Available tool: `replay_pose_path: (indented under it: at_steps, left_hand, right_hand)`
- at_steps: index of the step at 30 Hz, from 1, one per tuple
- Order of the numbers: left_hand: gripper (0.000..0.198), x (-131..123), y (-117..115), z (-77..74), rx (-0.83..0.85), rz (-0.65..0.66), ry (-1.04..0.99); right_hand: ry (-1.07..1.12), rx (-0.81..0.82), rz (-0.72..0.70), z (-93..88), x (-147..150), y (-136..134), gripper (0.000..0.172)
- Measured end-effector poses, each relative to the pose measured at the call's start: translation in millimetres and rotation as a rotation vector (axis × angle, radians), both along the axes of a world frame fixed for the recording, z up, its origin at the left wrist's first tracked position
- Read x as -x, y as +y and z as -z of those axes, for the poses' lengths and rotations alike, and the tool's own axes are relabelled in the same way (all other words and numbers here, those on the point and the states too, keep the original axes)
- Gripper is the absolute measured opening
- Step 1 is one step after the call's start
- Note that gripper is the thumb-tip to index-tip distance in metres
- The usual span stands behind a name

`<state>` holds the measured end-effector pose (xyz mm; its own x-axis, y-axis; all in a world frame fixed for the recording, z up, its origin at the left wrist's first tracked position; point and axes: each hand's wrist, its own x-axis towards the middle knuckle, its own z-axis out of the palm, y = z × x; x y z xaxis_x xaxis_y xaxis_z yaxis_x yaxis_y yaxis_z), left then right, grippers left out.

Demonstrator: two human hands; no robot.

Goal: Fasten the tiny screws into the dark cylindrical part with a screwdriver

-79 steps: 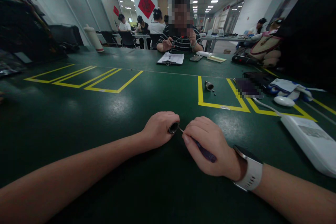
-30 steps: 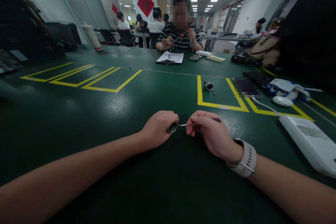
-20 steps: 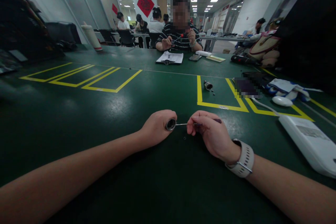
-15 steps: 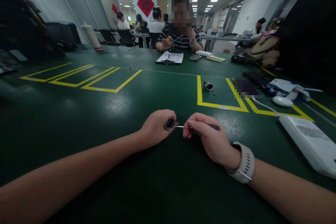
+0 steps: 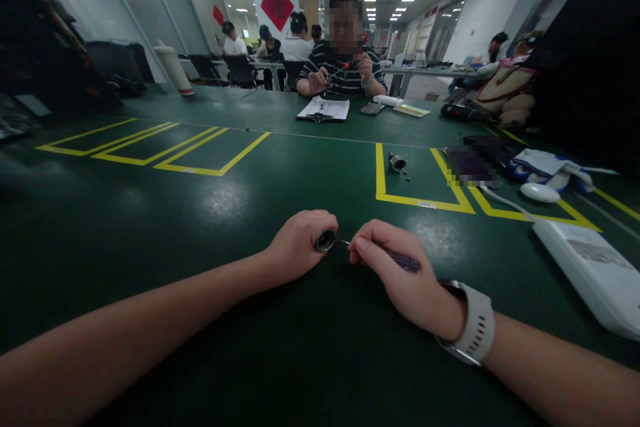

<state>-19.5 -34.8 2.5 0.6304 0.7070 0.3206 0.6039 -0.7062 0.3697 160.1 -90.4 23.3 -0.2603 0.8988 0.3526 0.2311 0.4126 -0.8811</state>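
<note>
Metal cup (image 5: 325, 241) in your left hand (image 5: 295, 247), fingers gripping it; at its three o'clock, your right hand (image 5: 411, 295), fingers gripping a screwdriver (image 5: 406, 262) pointing roughly nine o'clock.

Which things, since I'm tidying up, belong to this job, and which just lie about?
Belongs, apparently:
hollow metal part, in left hand
purple-handled tool, in right hand
perhaps metal piece within yellow tape

Lying about, apparently:
white bottle
clipboard
large white object
cloth
</note>
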Motion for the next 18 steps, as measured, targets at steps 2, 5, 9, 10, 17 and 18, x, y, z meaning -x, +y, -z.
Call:
replay_pose_path:
  at_steps: [2,5,9,10,17,18]
  left_hand:
    - [0.009,0.1,-0.8,-0.7,-0.018,0.014,0.023]
    - [0.009,-0.1,-1.8,-2.1,-0.017,0.020,0.030]
    - [0.011,-0.5,-1.4,-2.6,0.021,0.043,-0.003]
    - [0.011,-0.5,-1.0,-2.2,0.031,0.041,-0.013]
    - [0.008,-0.4,0.4,-0.3,0.004,0.012,0.031]
    - [0.008,-0.5,0.1,-0.7,-0.010,0.019,0.050]
  right_hand:
    - [0.077,0.079,-0.036,1.0,0.0,3.4,0.020]
    - [0.321,0.289,-0.080,6.1,-0.3,11.1,0.020]
    - [0.522,0.483,-0.107,13.1,0.4,16.3,0.020]
    - [0.529,0.482,-0.107,14.0,0.4,15.9,0.019]
    - [0.181,0.120,-0.008,5.4,-1.6,5.8,0.021]
    - [0.134,0.111,-0.011,3.8,-1.6,5.4,0.021]
